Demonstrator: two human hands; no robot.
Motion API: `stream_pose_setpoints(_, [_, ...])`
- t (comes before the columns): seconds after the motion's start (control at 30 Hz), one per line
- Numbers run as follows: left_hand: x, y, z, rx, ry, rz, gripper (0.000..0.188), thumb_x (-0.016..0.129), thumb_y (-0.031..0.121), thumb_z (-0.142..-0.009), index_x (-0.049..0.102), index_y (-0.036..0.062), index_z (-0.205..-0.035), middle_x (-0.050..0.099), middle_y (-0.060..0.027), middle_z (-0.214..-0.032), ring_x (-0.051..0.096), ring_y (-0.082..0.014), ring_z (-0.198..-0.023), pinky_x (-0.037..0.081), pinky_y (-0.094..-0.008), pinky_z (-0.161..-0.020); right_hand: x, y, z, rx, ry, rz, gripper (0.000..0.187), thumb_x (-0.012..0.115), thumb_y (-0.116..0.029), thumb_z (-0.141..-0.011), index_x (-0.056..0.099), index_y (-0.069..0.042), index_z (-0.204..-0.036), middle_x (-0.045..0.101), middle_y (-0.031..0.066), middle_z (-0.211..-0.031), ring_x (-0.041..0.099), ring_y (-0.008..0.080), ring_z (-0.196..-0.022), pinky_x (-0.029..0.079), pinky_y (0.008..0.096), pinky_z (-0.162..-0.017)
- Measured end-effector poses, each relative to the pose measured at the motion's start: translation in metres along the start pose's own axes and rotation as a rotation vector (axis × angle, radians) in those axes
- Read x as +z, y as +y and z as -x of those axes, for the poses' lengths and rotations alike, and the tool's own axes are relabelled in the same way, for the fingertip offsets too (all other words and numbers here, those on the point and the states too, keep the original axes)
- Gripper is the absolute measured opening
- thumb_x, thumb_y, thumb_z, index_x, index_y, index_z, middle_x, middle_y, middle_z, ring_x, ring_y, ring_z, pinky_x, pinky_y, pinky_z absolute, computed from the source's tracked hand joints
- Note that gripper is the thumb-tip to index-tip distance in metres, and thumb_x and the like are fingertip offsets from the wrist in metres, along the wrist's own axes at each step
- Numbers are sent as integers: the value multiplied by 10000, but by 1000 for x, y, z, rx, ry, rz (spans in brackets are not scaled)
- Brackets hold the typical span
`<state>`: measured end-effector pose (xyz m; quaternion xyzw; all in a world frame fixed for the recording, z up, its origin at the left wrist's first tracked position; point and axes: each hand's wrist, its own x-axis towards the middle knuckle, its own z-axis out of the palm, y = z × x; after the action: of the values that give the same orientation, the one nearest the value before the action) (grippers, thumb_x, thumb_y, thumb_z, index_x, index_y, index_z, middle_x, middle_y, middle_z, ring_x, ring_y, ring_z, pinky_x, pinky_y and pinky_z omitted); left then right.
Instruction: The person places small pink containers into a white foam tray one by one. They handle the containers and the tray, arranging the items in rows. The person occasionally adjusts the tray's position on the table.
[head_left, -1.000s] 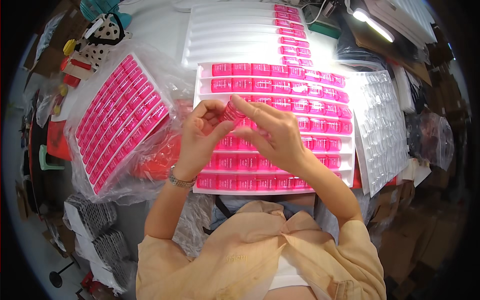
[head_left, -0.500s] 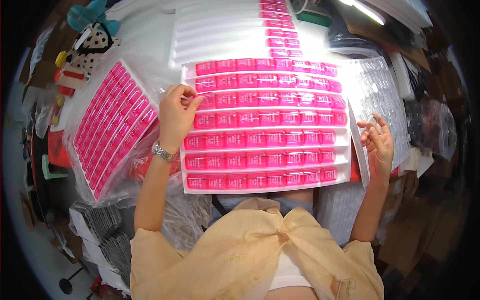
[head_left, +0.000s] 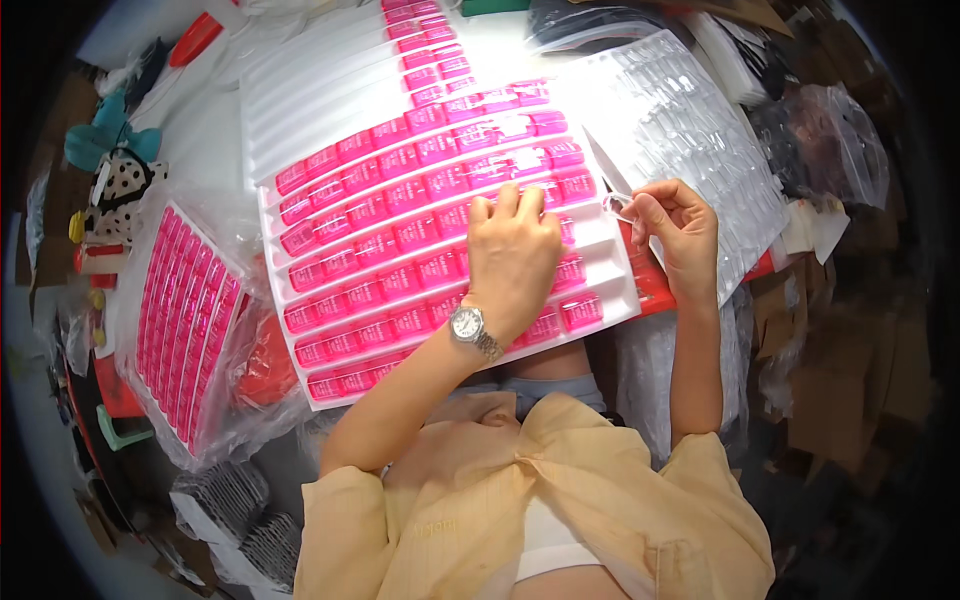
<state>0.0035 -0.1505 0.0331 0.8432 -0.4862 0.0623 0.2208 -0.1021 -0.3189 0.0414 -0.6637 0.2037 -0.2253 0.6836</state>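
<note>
A white tray with ridges [head_left: 608, 262] lies before me, filled with rows of small bright pink glossy boxes [head_left: 412, 236]. My left hand [head_left: 513, 258] reaches across to the right part of the tray, palm down, with its fingers slightly apart over the middle rows. The thumb and whatever lies beneath that palm are hidden. Just beyond the tray's right edge, my right hand [head_left: 680, 238] pinches a small clear, whitish piece [head_left: 618, 206] between thumb and fingers. Its exact kind is too small to make out.
A second white tray [head_left: 300, 110] lies behind, with pink boxes along its right side. To the right is a sheet of clear plastic pieces [head_left: 690, 130]. A plastic-wrapped tray of pink boxes [head_left: 185, 330] leans at left. Cardboard boxes [head_left: 835, 380] stand at far right.
My left hand has moved from the tray's left edge to its right part. The right hand still pinches the small piece, now closer to the tray. My view has turned, tilting the tray.
</note>
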Motion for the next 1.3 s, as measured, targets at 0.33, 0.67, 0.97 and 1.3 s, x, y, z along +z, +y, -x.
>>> stream_pose_setpoints(0.33, [10,-1,6,4,48,521,307,758,99,-702,598,32,-955,618,-90,-937,562,-261,-905,438,-378,-805,16,14,11,-82,-107,94,150,690,-118,-845,674,15,-912,619,58,-854,544,46,-557,420,191,-478])
stream_pose_setpoints(0.67, [4,8,0,-36,88,-25,335,788,284,-689,671,109,-950,593,-9,-959,522,-192,-922,371,-357,-799,-31,33,-49,-495,-13,1661,127,680,-90,-757,638,-23,-857,569,76,-1025,499,252,-1019,418,451,-797])
stream_pose_setpoints(0.97, [-14,-36,29,-25,43,358,336,780,148,-701,638,66,-994,638,-80,-951,576,-216,-923,428,-361,-812,9,-6,-10,59,-268,10,67,626,-49,-870,621,-15,-928,619,15,-795,576,71,-710,464,214,-625])
stream_pose_setpoints(1.3, [-25,-32,32,-17,56,556,315,774,95,-698,614,38,-963,637,-91,-899,606,-239,-832,496,-340,-714,43,-9,-3,-47,-417,272,150,662,-74,-860,532,-12,-902,564,11,-710,531,65,-617,444,215,-552])
